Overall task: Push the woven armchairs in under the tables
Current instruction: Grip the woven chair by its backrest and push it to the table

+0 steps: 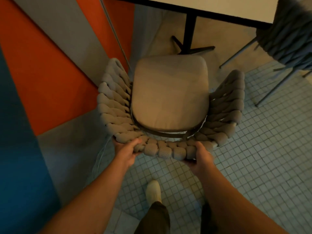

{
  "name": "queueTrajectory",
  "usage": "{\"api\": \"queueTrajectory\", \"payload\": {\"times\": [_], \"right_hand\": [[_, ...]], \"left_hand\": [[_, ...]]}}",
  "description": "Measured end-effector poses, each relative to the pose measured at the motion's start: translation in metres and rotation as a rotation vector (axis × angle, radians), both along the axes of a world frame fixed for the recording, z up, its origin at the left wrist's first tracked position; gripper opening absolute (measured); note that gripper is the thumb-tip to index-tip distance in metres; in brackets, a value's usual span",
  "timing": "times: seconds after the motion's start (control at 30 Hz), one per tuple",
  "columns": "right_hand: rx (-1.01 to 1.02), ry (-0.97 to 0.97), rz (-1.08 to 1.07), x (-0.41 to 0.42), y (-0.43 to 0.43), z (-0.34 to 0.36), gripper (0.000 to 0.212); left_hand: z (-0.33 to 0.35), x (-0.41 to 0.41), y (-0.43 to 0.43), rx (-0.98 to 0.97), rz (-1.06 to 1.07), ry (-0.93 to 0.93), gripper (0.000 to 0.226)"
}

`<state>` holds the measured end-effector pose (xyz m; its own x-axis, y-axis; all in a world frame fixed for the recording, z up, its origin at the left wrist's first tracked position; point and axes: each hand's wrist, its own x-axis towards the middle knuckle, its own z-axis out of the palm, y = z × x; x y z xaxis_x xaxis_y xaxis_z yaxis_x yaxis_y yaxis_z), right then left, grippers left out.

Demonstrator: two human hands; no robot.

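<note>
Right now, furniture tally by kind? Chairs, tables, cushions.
Woven armchairs: 2 (beige armchair held by left hand and right hand; grey armchair partly out of frame)
Tables: 1 (table)
Seat cushions: 1 (cushion)
Total: 4

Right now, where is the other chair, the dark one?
In the head view, the dark grey woven armchair is at the top right, beside the white table's right corner, on the pale tiled floor.

Two woven armchairs (118, 105) (290, 31), one table (219, 5), two hands (126, 152) (199, 159), one shoe (152, 191)
</note>
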<state>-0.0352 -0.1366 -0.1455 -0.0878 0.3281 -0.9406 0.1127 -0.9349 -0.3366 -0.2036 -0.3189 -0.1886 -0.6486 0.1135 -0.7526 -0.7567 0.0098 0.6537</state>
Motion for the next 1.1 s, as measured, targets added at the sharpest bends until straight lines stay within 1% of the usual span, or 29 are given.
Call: {"api": "queueTrajectory", "payload": {"times": [0.07, 0.13, 0.3, 0.4, 0.53, 0.6, 0.67, 0.77, 0.8, 0.87, 0.9, 0.93, 0.97, 1.0, 1.03, 1.1], "right_hand": [[0.013, -0.011, -0.048, -0.008, -0.010, -0.002, 0.051], [0.021, -0.015, -0.076, -0.017, -0.017, -0.002, 0.053], [0.003, 0.011, -0.110, -0.038, -0.037, 0.002, 0.040], [0.010, 0.006, -0.131, -0.044, -0.044, 0.005, 0.038], [0.012, 0.038, -0.035, -0.034, -0.044, 0.015, 0.025], [0.017, 0.033, 0.031, -0.027, -0.044, 0.023, 0.025], [0.082, -0.058, 0.185, -0.020, -0.044, 0.029, 0.031], [0.287, -0.245, 0.530, -0.011, -0.044, 0.034, 0.046], [0.409, -0.303, 0.680, -0.008, -0.044, 0.036, 0.047], [0.751, -0.410, 0.953, -0.006, -0.042, 0.037, 0.041], [0.930, -0.407, 1.035, -0.007, -0.042, 0.039, 0.035], [1.097, -0.352, 1.095, -0.009, -0.040, 0.039, 0.027], [1.239, -0.266, 1.162, -0.011, -0.039, 0.038, 0.016], [1.321, -0.185, 1.252, -0.015, -0.039, 0.035, 0.008], [1.333, -0.131, 1.358, -0.018, -0.038, 0.032, 0.015], [1.218, -0.082, 1.599, -0.026, -0.034, 0.027, 0.044]], "left_hand": [[0.000, -0.013, -0.005, 0.011, -0.032, 0.012, 0.080], [-0.001, -0.026, -0.009, 0.009, -0.057, 0.008, 0.080], [-0.002, -0.060, -0.018, -0.011, -0.098, 0.017, 0.085], [-0.004, -0.069, -0.022, -0.002, -0.130, 0.002, 0.087], [-0.008, -0.066, -0.026, -0.006, -0.157, -0.012, 0.086], [-0.005, -0.065, -0.026, -0.010, -0.161, -0.031, 0.085], [0.000, -0.065, -0.026, -0.013, -0.173, -0.036, 0.083], [0.009, -0.060, -0.023, -0.021, -0.191, -0.009, 0.075], [0.014, -0.058, -0.021, -0.022, -0.175, 0.004, 0.074], [0.023, -0.056, -0.019, -0.018, -0.141, 0.037, 0.080], [0.025, -0.057, -0.019, -0.021, -0.123, 0.046, 0.083], [0.025, -0.058, -0.020, -0.026, -0.098, 0.048, 0.087], [0.024, -0.061, -0.022, -0.034, -0.068, 0.045, 0.089], [0.024, -0.064, -0.024, -0.037, -0.046, 0.036, 0.089], [0.024, -0.067, -0.024, -0.035, -0.037, 0.025, 0.089], [0.023, -0.076, -0.025, -0.031, -0.045, -0.009, 0.087]]}}
